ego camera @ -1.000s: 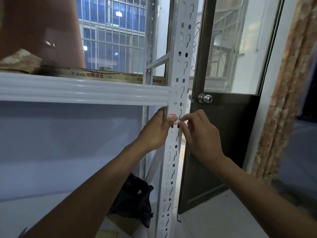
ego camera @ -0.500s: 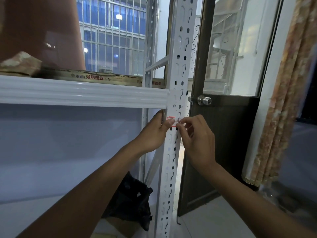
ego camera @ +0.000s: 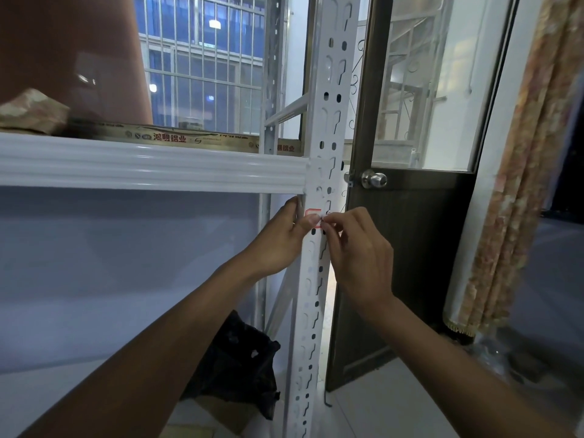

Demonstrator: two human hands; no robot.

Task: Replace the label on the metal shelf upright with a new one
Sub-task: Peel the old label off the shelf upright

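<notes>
Head view: the left hand (ego camera: 281,241) grips the white perforated metal shelf upright (ego camera: 317,172). Its fingers are curled round the left edge and its thumb is laid flat across the front face. Under the thumb tip lies the red-bordered white label (ego camera: 312,212), stuck to the upright. The right hand (ego camera: 358,254) meets it from the other side, its thumb and forefinger closed in a tight pinch on the label's right edge and the other fingers curled loosely below. The two thumbs nearly touch at the pinch. Just above the grip, the white ribbed horizontal shelf beam (ego camera: 151,165) joins the upright. To the right of the pinch stands the dark brown door (ego camera: 410,248), with its round metal knob (ego camera: 374,179) higher up. Well below the hands a crumpled black bag (ego camera: 240,358) rests by the upright's foot.
</notes>
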